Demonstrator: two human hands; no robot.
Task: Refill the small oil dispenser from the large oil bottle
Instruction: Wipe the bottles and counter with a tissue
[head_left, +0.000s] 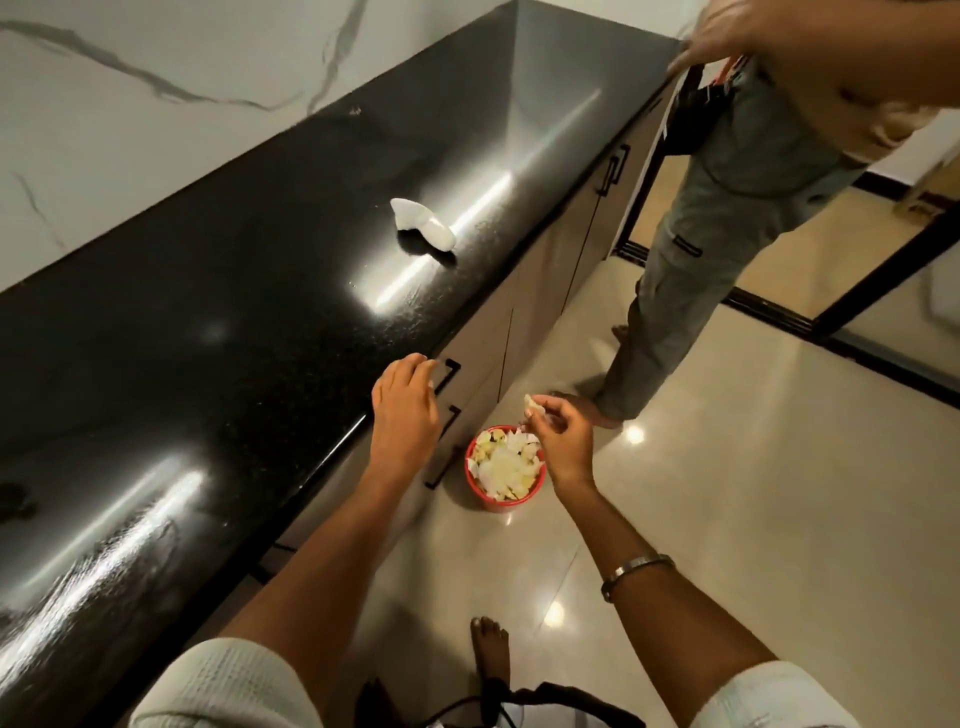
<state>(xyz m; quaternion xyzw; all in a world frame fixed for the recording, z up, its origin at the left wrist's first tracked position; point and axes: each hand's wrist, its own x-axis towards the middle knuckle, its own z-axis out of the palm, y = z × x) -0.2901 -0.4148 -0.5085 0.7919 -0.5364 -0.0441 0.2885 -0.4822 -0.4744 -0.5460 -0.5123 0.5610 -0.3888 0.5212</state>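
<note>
So nearest the camera it's bare forearms in short pale ribbed sleeves, a thin metal bangle (636, 569) on the right wrist, and bare toes on the glossy beige tiled floor (753, 519). The right hand (563, 441) is pinching a small pale scrap (532, 402) between thumb and fingertips, right above the round red bin full of white and yellowish peelings (506, 470). The left hand (405, 410) hangs just left of that bin, over the edge of the long polished black stone counter (208, 312), fingers loosely curled around nothing. Farther along the counter from the bin sits a small white curved object (423, 223), can't tell what it is. Beyond the bin stands a second person in grey trousers (727, 218), upper body cut off. Neither the large oil bottle nor the small dispenser shows up anywhere, so the refill looks not started. Risk-wise: that scrap could miss the bin and land on slick tile near bare feet, and greasy fingers later could let a bottle slip.
</note>
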